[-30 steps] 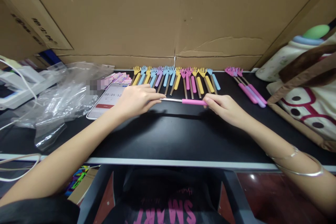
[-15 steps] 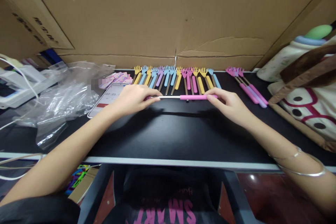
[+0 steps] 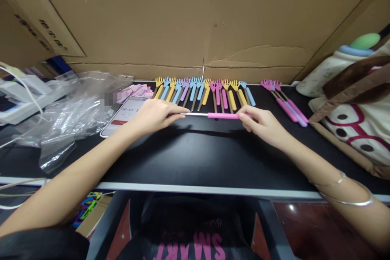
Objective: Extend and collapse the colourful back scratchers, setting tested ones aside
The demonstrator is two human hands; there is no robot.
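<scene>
My left hand [image 3: 155, 114] and my right hand [image 3: 261, 123] hold one pink back scratcher [image 3: 221, 115] sideways above the black table [image 3: 195, 154]. The left fingers are closed over its claw end and silver rod. The right fingers pinch the end of the pink handle. Just behind it lies a row of several yellow, blue, purple and pink back scratchers [image 3: 202, 91], claws pointing at the cardboard wall. A small group of pink and purple back scratchers [image 3: 284, 101] lies apart to the right.
A phone [image 3: 124, 115] showing a timer lies left of my left hand, beside crumpled clear plastic bags [image 3: 73, 109]. Cardboard boxes [image 3: 195, 20] wall the back. A patterned bag [image 3: 353, 109] sits on the right. White cables and a device [image 3: 21, 97] sit far left.
The scratcher's handle slid back and forth between my hands: a little further right half a second ago, now drawn back left. Both hands have stayed almost in place.
</scene>
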